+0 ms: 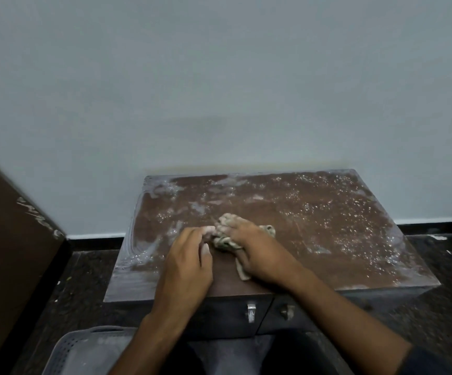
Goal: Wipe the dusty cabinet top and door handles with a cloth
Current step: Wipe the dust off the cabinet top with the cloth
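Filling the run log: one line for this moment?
cloth bunched mid cabinet top | right hand grips it | left hand pinches edge | dust remains

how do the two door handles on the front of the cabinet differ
The left silver metal door handle looks pale and bright, streaked with whitish dust; the right dark knob-like door handle looks dull and brownish. The left one reads as a longer upright tab, the right one as shorter and rounder. Both sit just under the dusty brown cabinet top, either side of the gap between the doors, and neither is being touched.
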A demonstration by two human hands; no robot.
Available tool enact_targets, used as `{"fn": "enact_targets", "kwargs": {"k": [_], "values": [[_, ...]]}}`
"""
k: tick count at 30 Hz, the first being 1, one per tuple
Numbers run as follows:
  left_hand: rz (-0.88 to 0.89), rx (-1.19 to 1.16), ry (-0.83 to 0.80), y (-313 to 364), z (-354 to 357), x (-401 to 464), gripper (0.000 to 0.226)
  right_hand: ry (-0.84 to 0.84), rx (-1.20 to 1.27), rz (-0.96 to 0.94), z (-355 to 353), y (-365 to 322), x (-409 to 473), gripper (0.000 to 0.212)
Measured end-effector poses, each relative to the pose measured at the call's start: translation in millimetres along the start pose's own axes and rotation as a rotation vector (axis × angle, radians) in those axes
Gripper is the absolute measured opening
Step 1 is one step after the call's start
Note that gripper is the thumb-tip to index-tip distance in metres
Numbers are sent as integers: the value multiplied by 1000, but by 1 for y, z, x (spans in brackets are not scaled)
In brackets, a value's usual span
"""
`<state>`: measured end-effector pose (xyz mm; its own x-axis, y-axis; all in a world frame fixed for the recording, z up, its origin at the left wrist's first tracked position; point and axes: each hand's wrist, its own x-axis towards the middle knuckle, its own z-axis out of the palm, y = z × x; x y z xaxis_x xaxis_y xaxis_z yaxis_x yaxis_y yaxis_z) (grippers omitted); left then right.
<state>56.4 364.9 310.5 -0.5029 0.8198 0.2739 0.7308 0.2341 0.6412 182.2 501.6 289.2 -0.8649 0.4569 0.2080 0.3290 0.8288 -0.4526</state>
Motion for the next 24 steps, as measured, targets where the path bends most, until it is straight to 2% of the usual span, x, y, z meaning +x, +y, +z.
{"fn": "enact_targets", "kwargs": {"k": [3,6,9,12,14,18,19,22,24], "values": [[13,24,-36,-7,-3,1,34,142,-60,201,-13,41,19,38],[3,103,-70,-11,5,10,37,183,-99,364,-8,46,50,43],[-11,159,-101,-11,14,23,37,133,-41,215,5,16,46,32],[-16,135,-76,-12,13,24,27,-2,-7,64,12,5,5,47],[9,112,-80,-11,8,16,26,-11,-37,75,5,24,-6,49],[-7,66,-102,-5,3,6,28,147,-111,332,-9,47,19,46],[-13,56,-99,-3,2,6,29,155,-122,338,-8,39,22,46],[-70,47,-109,3,1,6,30,91,-34,205,6,-1,1,37],[-72,49,-119,5,2,5,29,19,7,119,13,-17,-33,40]]}}
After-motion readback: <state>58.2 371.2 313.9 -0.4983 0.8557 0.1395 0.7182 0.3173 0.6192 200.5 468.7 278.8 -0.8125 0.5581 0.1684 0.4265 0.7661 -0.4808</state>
